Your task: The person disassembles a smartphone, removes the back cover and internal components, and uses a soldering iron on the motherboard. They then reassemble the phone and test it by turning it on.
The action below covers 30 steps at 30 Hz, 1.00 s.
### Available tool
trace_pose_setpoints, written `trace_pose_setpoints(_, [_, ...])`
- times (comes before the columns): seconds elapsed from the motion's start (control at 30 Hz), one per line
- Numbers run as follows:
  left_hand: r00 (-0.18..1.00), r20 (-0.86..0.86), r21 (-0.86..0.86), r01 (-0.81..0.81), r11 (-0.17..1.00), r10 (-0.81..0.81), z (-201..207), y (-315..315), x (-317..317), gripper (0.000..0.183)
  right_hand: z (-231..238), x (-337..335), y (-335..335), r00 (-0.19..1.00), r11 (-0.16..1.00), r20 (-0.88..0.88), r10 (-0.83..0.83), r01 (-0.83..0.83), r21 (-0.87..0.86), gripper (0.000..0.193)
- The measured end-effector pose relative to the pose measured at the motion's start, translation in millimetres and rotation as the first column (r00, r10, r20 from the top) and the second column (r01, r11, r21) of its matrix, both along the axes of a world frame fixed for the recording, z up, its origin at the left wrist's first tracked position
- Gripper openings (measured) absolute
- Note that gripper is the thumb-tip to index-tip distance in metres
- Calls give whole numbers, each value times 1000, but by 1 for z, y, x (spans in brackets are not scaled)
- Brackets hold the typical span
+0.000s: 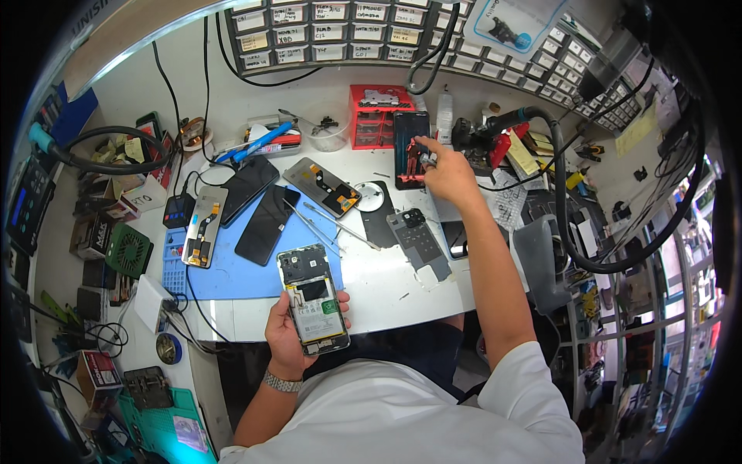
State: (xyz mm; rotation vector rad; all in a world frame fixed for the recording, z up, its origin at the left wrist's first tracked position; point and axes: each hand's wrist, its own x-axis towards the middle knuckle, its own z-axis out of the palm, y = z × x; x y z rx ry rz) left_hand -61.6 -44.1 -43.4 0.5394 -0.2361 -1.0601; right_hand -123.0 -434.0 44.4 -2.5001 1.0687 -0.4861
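Note:
My left hand [287, 337] grips a smartphone with its back cover off [313, 298], at the front edge of the table. Its battery, a green board section and a dark upper cover are exposed. My right hand [448, 172] reaches far forward, the index finger stretched out to the lit screen of an upright phone [410, 147]. That phone leans on a red drawer box [379, 116]; a red figure shows on its screen. The other right fingers are curled, and nothing is seen held in them. A loose dark back panel [420, 240] lies left of my right forearm.
On the blue mat [232, 282] lie a black phone screen [267, 224], a display part with a flex cable [202, 232] and tweezers [315, 228]. A clear tub [326, 131] stands behind. A thick black cable [560, 193] loops at the right. Small parts drawers [332, 32] line the wall.

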Motion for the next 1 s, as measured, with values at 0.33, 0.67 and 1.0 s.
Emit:
trace_pose_setpoints(0.33, [1000,13,-30,24,999,-24,-1,0,0,69,-9,-15,-8,993,995,-66,100,-98,28,46])
trace_pose_setpoints(0.67, [999,35,-42,27,999,-26,-2,3,0,68,-5,-5,11,988,988,-57,141,-137,64,43])
trace_pose_setpoints(1.0, [999,32,-24,25,999,-24,-2,2,0,68,-4,-12,0,995,998,-104,1,-8,-63,37])
